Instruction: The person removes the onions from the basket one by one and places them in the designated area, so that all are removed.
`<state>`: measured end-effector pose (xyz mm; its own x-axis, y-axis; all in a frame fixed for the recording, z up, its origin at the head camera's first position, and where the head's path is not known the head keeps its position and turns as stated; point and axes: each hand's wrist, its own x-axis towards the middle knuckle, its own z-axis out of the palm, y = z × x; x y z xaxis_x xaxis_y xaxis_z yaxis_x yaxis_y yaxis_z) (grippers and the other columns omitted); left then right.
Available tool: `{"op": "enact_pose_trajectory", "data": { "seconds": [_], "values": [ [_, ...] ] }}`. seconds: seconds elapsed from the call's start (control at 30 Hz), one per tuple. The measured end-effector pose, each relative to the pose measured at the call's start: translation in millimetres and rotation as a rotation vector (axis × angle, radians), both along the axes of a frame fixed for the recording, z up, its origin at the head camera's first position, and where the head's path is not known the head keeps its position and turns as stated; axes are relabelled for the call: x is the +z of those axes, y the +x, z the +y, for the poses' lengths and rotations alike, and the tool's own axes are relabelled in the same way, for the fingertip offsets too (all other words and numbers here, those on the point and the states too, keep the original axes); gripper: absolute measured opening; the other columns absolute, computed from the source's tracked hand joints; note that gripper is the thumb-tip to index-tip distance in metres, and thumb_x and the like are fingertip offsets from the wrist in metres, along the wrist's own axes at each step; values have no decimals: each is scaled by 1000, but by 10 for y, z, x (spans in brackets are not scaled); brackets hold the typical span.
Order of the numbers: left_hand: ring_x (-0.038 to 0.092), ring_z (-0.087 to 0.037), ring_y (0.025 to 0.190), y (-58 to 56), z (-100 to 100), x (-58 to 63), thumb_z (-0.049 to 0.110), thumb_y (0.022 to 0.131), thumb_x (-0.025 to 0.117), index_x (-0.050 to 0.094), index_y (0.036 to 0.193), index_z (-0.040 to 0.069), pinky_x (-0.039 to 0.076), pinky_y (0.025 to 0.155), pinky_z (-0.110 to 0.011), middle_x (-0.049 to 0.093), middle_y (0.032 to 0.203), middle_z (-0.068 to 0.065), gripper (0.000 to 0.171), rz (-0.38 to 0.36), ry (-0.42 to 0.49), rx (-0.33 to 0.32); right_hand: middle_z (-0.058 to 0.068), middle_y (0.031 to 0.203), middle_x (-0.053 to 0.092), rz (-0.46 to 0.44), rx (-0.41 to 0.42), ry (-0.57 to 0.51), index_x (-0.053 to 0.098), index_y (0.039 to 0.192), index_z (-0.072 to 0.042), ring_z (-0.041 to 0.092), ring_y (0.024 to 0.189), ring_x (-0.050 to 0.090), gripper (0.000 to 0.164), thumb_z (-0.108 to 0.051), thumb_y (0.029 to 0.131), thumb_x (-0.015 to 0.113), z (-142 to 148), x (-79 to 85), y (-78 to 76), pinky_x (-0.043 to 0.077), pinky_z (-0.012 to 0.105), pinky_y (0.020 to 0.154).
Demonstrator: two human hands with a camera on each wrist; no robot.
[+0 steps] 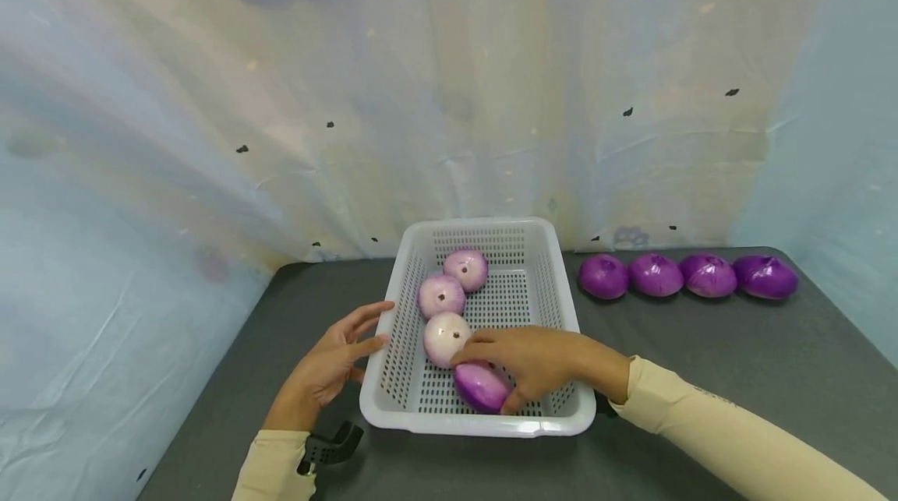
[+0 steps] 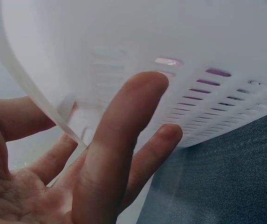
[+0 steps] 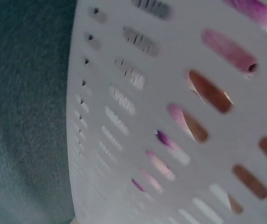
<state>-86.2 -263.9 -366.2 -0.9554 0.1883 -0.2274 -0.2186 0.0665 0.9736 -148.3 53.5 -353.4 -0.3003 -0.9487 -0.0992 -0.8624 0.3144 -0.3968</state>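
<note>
A white plastic basket (image 1: 477,425) with slotted walls stands on the dark table. Inside its lower part, my right hand (image 1: 536,361) holds a purple red onion (image 1: 480,388), thumb on the near side and fingers on the far side. Three paler onions lie in a line beyond it: a near one (image 1: 443,343), a middle one (image 1: 440,297) and a far one (image 1: 466,270). My left hand (image 1: 330,367) is at the basket's left side, fingers spread and fairly straight beside the rim. The left wrist view shows its fingers (image 2: 119,140) against the slotted wall.
Several purple red onions (image 1: 655,275) sit in a row on the table (image 1: 673,353), right of the basket near the back edge. A patterned curtain (image 1: 477,96) hangs right behind the table. Through the basket wall (image 3: 208,163), the right wrist view shows bits of onion and hand.
</note>
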Motion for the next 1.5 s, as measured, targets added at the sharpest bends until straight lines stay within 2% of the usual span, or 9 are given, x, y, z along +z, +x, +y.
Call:
{"op": "enact_pose_trajectory", "data": {
  "seconds": [0.2, 0.43, 0.53, 0.83, 1.13, 1.23, 1.37, 1.5],
  "values": [
    [68, -28, 107, 8, 6, 6, 16, 98, 63, 32, 154, 14, 61, 75, -52, 20, 164, -16, 64, 10, -2, -10, -8, 149, 45, -20, -57, -42, 43, 148, -30, 11, 136, 47, 85, -37, 75, 86, -2, 29, 7, 41, 38, 115],
    [68, -28, 107, 3, 5, 17, 17, 98, 64, 33, 154, 14, 61, 74, -52, 21, 164, -16, 64, 10, -12, -10, -11, 147, 47, -42, -87, -196, 43, 145, -23, 7, 133, 47, 85, -39, 74, 87, 22, 55, -3, 42, 34, 114],
    [68, -28, 107, -1, 8, 21, 17, 98, 64, 33, 154, 14, 60, 75, -53, 21, 164, -16, 64, 9, -11, -3, -12, 145, 46, -55, -92, -238, 41, 145, -24, 5, 130, 48, 86, -38, 73, 87, 29, 52, -15, 44, 33, 112],
    [67, -28, 107, -3, 10, 15, 17, 98, 64, 33, 154, 15, 60, 75, -54, 20, 164, -16, 64, 4, -14, 0, -11, 147, 43, -65, -75, -254, 38, 148, -36, 8, 129, 49, 85, -37, 76, 84, 34, 36, -32, 48, 36, 108],
    [67, -26, 107, -3, 4, 3, 16, 98, 64, 35, 153, 17, 60, 76, -54, 22, 163, -14, 63, 0, -7, 13, -11, 149, 43, -37, -104, -265, 41, 146, -32, 8, 133, 47, 83, -37, 75, 85, 42, 45, -14, 46, 37, 111],
    [66, -27, 108, -5, 7, 2, 16, 98, 64, 35, 153, 18, 60, 77, -55, 22, 163, -12, 63, -9, -4, 19, -12, 148, 44, -59, -113, -287, 41, 145, -29, 8, 133, 47, 84, -35, 74, 86, 42, 48, -10, 45, 36, 111],
    [66, -27, 109, -6, 12, 10, 16, 98, 64, 35, 153, 18, 60, 78, -55, 23, 163, -12, 63, -17, 1, 21, -12, 141, 47, -124, -143, -324, 40, 143, -27, 7, 123, 52, 86, -31, 72, 89, 45, 49, -8, 50, 35, 105],
    [66, -25, 109, -5, 20, 28, 17, 98, 64, 33, 154, 17, 60, 78, -53, 22, 163, -13, 64, -20, 2, 11, -9, 136, 47, -127, -138, -373, 38, 141, -21, 8, 120, 53, 89, -25, 69, 90, 51, 37, -27, 51, 34, 104]
  ]
}}
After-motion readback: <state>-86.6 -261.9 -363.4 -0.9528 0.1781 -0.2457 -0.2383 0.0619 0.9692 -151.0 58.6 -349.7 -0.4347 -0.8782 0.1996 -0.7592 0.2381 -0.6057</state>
